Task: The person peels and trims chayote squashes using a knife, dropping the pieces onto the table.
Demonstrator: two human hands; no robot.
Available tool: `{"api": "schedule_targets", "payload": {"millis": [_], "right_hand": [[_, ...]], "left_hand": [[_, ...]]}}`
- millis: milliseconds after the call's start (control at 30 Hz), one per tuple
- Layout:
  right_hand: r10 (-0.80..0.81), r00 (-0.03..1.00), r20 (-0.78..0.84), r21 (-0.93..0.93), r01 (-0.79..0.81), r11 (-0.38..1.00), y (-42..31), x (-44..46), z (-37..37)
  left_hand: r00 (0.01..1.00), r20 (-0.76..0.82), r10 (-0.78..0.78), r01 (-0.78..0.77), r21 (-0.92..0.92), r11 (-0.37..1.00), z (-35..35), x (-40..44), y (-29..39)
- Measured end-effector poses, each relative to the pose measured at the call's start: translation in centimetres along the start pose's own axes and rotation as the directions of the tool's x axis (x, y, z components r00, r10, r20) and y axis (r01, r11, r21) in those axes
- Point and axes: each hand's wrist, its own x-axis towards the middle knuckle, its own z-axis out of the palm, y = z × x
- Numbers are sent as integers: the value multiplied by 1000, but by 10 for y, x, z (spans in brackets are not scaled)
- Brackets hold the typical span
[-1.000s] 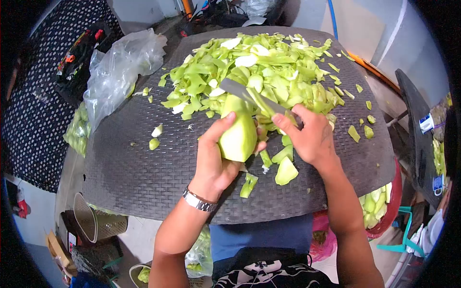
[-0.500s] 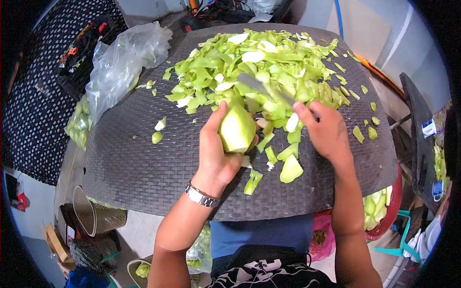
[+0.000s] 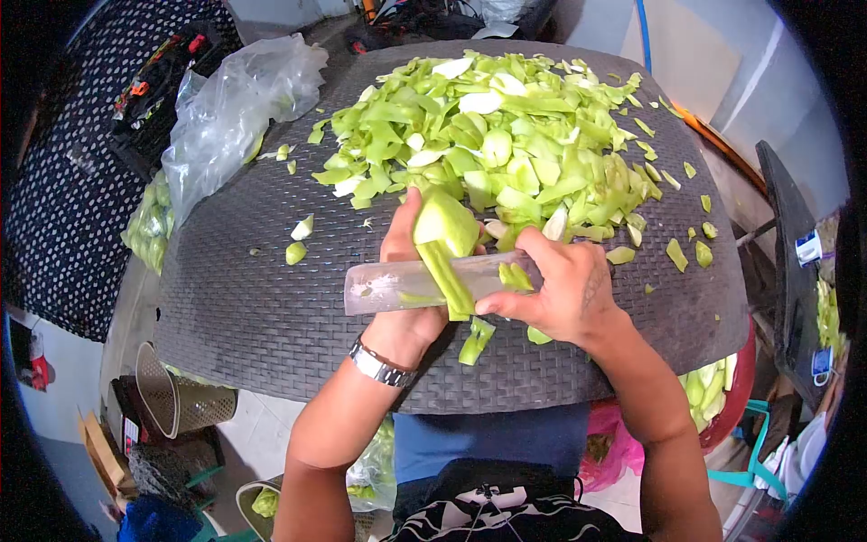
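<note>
My left hand [image 3: 404,329], with a metal watch at the wrist, is closed around a peeled pale green fruit [image 3: 448,222] above the table. In my right hand [image 3: 573,285] is a knife [image 3: 379,289] with a broad, flat blade, gripped near the fingers and lying across the fruit's lower end. A strip of green peel [image 3: 445,282] hangs over the blade, and smaller bits cling to it. Beyond both hands lies a wide heap of green peelings [image 3: 506,135]. The handle of the knife is hidden by my right hand.
The dark woven table [image 3: 244,325] carries a clear plastic bag [image 3: 244,108] at the left and scattered peel scraps. Below its right edge stands a red basin [image 3: 744,379] holding pale green pieces. A beige basket [image 3: 203,406] is on the floor at lower left.
My right hand has brought the knife from above the heap down and towards me, onto the fruit. A peel strip now lies over the blade. My left hand stays nearly in place.
</note>
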Motion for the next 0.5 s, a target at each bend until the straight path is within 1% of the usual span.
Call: {"api": "schedule_targets", "payload": {"millis": [133, 333, 433, 500], "right_hand": [[-45, 999, -26, -27, 44, 999, 2, 0, 1], [-74, 997, -26, -47, 72, 996, 0, 0, 0], [-70, 997, -17, -59, 69, 996, 0, -1, 1], [-71, 997, -23, -65, 69, 995, 0, -1, 3]], "left_hand": [[1000, -10, -10, 10, 7, 1000, 0, 1, -1], [992, 55, -118, 121, -63, 991, -6, 3, 1], [984, 101, -145, 152, -66, 986, -9, 4, 2], [984, 117, -136, 148, -99, 984, -9, 4, 1]]}}
